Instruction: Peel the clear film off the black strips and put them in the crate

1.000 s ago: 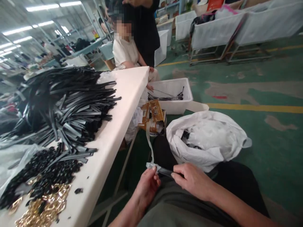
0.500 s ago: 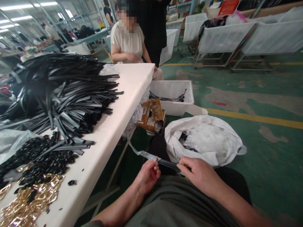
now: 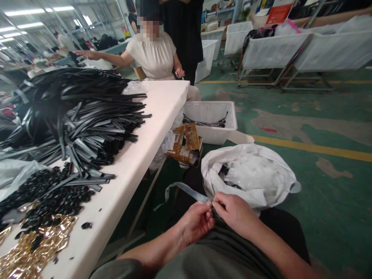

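Left of the white sack (image 3: 207,166) and nearer us, our left hand (image 3: 195,221) pinches the translucent strip (image 3: 188,190). Our right hand (image 3: 238,214) has fingertips closed narrowly; on what, we cannot tell. The slight pinch could slip; the dangling tail could snag.

Green floor (image 3: 290,128), worn to bare patches and crossed by yellow lines, runs along the right side of the room, where white bins (image 3: 273,50) stand on metal frames (image 3: 258,75) near the top edge. At the left, a white table (image 3: 136,155) reaches diagonally from the bottom edge to a far corner beside a seated person (image 3: 152,58) — someone in black (image 3: 184,38) stands just behind. Ceiling tubes (image 3: 26,11) glow at upper left — over a blurred stretch of blue-grey shelving (image 3: 90,33).
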The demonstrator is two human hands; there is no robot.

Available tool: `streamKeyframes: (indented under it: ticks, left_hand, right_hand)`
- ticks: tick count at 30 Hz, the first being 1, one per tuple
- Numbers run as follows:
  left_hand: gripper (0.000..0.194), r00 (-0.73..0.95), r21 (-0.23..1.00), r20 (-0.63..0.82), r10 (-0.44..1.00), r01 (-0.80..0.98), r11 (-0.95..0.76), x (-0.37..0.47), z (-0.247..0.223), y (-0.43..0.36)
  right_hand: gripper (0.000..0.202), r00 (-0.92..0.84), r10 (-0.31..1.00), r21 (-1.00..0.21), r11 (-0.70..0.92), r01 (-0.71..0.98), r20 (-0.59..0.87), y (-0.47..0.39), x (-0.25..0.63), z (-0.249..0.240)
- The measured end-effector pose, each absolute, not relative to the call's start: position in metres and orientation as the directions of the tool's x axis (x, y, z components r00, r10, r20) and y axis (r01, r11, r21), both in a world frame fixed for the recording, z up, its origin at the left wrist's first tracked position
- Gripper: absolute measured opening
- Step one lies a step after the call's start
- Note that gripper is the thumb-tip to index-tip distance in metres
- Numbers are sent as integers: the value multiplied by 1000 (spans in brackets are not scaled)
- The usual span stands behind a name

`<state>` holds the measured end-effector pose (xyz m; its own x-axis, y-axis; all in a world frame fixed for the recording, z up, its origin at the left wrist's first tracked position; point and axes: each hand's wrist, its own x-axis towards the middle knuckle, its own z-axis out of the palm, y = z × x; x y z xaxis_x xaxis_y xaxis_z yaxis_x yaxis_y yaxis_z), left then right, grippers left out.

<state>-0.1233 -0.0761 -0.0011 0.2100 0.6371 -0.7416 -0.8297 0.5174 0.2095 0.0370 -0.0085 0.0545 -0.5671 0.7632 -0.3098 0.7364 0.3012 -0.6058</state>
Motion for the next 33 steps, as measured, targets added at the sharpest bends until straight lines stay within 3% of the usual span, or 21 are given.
streamKeyframes:
  ticks: [3,6,12,18,24,29,33]
  left_hand:
    - [12,156,242,-741,653,-845,476,-126,-5,-73]
    - [15,89,277,-741,666,-863,423,-134,-7,-70]
    - [16,265,239,-702,661,-787,569,-117,-5,-69]
    - [28,169,288,-703,691,-820,494,-122,-3,-63]
    - [30,292,277,-673,679,-751,599,-103,3,-66]
    - [38,137,354,-677,724,-801,483,-126,1,-59]
    - [39,176,352,-677,715,-776,524,-122,2,-60]
  right_hand:
    - [22,-594,727,-652,269,709,-345,-7,43,57]
    - [26,-544,739,-601,238,763,-397,-7,57,60]
    - [28,-536,769,-552,294,780,-348,-10,51,54]
    - [30,-514,765,-593,219,775,-388,-10,76,63]
    - [29,-533,773,-606,250,755,-345,-13,64,56]
    - [32,-550,714,-664,160,731,-434,-15,103,61]
    - [35,-492,774,-633,155,758,-399,-22,117,55]
